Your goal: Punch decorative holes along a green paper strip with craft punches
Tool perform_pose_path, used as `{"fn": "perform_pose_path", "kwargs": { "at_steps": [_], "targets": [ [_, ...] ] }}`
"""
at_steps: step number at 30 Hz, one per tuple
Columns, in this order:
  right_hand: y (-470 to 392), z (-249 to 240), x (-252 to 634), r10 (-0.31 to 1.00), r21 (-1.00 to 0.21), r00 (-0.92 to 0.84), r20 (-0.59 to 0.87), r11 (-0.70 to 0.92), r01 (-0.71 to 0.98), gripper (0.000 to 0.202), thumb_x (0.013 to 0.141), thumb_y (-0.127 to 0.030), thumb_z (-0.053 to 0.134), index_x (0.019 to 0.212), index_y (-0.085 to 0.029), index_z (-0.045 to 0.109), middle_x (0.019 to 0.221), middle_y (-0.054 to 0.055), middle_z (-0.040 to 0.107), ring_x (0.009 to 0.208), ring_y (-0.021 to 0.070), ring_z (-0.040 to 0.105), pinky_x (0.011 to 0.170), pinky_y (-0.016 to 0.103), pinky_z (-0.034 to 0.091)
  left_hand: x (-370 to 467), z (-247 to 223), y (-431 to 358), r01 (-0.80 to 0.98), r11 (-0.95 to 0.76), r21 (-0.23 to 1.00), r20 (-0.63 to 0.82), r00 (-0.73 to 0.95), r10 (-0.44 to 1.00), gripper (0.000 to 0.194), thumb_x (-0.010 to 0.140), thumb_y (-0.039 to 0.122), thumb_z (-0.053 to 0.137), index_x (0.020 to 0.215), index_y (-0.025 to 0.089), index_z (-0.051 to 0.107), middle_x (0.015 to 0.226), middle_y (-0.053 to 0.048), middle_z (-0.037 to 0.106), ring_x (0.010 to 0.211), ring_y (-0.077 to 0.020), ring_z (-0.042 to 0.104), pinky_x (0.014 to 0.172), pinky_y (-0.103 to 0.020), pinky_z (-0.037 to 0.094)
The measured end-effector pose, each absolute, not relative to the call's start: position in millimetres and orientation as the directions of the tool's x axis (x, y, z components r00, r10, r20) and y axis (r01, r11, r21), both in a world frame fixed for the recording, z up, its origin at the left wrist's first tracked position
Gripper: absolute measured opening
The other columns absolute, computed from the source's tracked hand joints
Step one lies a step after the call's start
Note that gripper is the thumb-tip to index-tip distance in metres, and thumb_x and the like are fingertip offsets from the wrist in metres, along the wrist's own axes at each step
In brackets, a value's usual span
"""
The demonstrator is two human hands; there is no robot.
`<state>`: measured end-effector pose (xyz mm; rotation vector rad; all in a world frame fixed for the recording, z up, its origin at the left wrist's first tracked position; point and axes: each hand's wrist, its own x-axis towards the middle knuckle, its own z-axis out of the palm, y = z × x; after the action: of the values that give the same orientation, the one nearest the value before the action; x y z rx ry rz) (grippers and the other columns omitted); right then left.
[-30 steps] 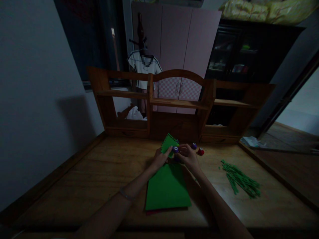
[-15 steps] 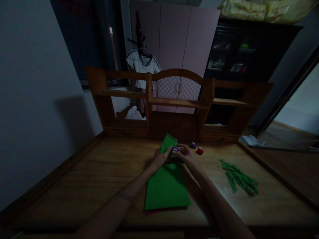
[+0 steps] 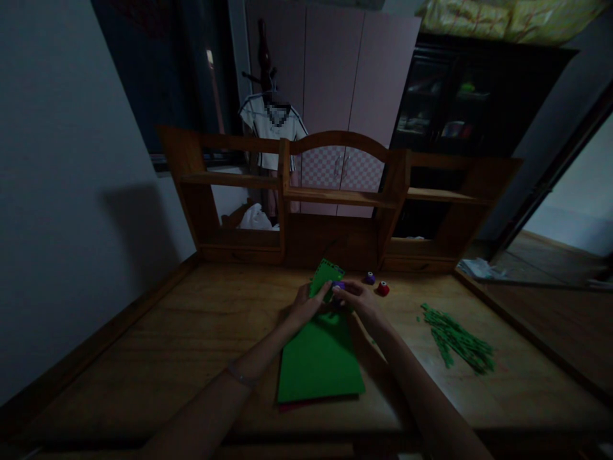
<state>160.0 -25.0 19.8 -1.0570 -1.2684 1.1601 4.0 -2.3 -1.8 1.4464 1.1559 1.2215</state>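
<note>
My left hand (image 3: 309, 305) is closed on a small green sheet (image 3: 325, 273) with a row of dark marks along its top edge. My right hand (image 3: 359, 299) has its fingers closed round a small purple object (image 3: 338, 285) at the right edge of that sheet. Below both hands a larger green sheet (image 3: 320, 364) lies on the desk, with a reddish edge showing under it. Behind my right hand stand a small purple piece (image 3: 370, 278) and a red piece (image 3: 383, 288), each with a white top.
A pile of thin green strips (image 3: 457, 338) lies on the wooden desk (image 3: 191, 338) at the right. Along the back edge stands a wooden shelf (image 3: 342, 199). A raised rim runs down the desk's right side.
My right hand's fingers have closed in on the purple object, whose white-ringed face is now mostly covered. The small green sheet has shifted slightly. The whole view has moved a little.
</note>
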Motion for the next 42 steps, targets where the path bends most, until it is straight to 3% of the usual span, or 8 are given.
{"fn": "perform_pose_path", "kwargs": {
  "at_steps": [15,28,42],
  "targets": [
    [-33,27,158,0.990,-0.990,-0.057,0.126,0.121,-0.078,0.037,0.062,-0.042,0.074,0.092,-0.021,0.066,0.093,0.005,0.069,0.084,0.0210,0.064,0.075,0.032,0.050,6,6,-10,-0.040,-0.080,0.996,0.083,0.096,0.992,0.049,0.072,0.056,0.060,0.101,0.017,0.067,0.090,-0.007,0.070,0.069,-0.0190,0.066,0.054,-0.025,0.051],
    [-35,35,158,0.990,-0.992,-0.064,0.122,0.122,-0.008,0.036,0.060,-0.036,0.077,0.089,-0.019,0.065,0.088,0.004,0.068,0.079,0.0185,0.063,0.070,0.028,0.048,5,1,-9,0.062,-0.091,0.994,0.084,0.104,0.991,0.052,0.073,0.060,0.056,0.094,0.015,0.068,0.072,-0.005,0.067,0.054,-0.0147,0.060,0.048,-0.022,0.045],
    [-36,38,157,0.992,-0.993,-0.058,0.115,0.117,0.033,0.035,0.058,-0.038,0.076,0.084,-0.020,0.062,0.084,0.003,0.067,0.075,0.0176,0.062,0.068,0.028,0.047,3,-1,-8,0.082,-0.082,0.993,0.072,0.114,0.991,0.051,0.073,0.061,0.055,0.096,0.017,0.068,0.075,-0.005,0.068,0.057,-0.0153,0.061,0.047,-0.022,0.044]
  ]
}}
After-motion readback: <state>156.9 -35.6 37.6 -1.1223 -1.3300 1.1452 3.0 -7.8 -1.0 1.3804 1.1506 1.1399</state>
